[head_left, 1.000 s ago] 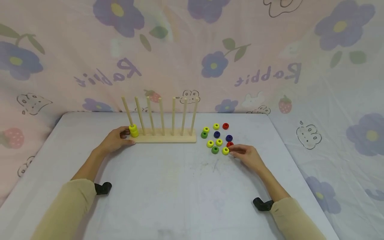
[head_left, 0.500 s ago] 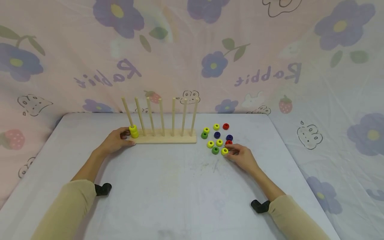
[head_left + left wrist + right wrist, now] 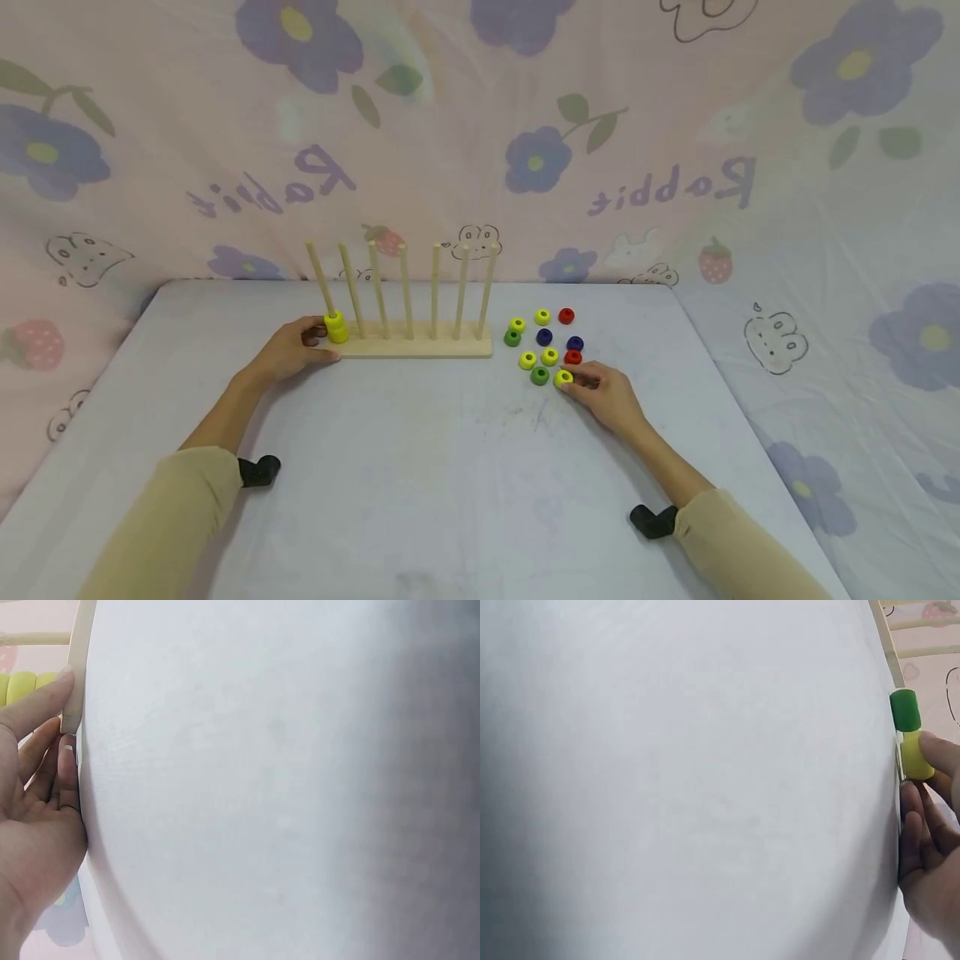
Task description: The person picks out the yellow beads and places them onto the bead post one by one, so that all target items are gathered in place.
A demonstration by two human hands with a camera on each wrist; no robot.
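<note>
A wooden peg rack (image 3: 420, 346) with a row of upright pegs stands at the back of the table. Yellow beads (image 3: 336, 328) are stacked on its leftmost peg. My left hand (image 3: 288, 354) holds the rack's left end, thumb in front and fingers behind; the left wrist view shows the thumb on the board's edge (image 3: 73, 697). To the right of the rack, my right hand (image 3: 611, 398) pinches a yellow bead (image 3: 564, 379) between thumb and fingers. In the right wrist view this yellow bead (image 3: 915, 757) appears beside a green bead (image 3: 905, 711), low at the tabletop.
Loose beads lie around the right hand: a green bead (image 3: 539, 376), a red bead (image 3: 573, 357), dark blue beads (image 3: 544, 337) and several yellow ones (image 3: 550, 357). A white cloth (image 3: 420, 467) covers the table. Printed curtain fabric (image 3: 450, 125) hangs behind it.
My right hand has moved slightly left and its fingers have closed on the near yellow bead. The red bead behind it shows more fully. My left hand stays on the rack.
</note>
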